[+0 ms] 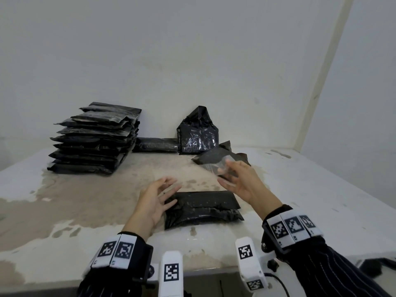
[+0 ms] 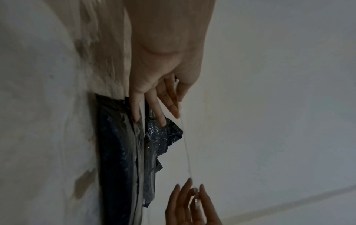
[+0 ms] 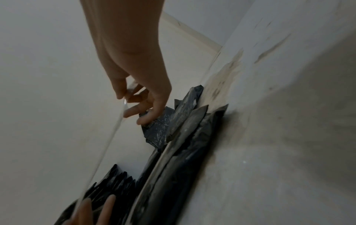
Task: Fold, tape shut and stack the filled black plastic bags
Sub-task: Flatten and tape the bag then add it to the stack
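A folded black bag [image 1: 203, 209] lies flat on the table in front of me, its flap turned over the top. A strip of clear tape [image 2: 185, 144] [image 3: 109, 140] is stretched taut above it between my two hands. My left hand [image 1: 162, 191] [image 2: 163, 109] hovers over the bag's left end and holds one tape end between thumb and forefinger, the other fingers spread. My right hand [image 1: 233, 176] [image 3: 134, 103] is raised over the bag's right end and pinches the other tape end. A stack of finished bags [image 1: 92, 138] stands at the back left.
An upright, unfolded black bag [image 1: 198, 133] leans by the wall. A flat bag [image 1: 155, 144] lies left of it and another bag [image 1: 214, 157] lies just beyond my right hand. The worn white table [image 1: 300, 189] meets walls at the back and right.
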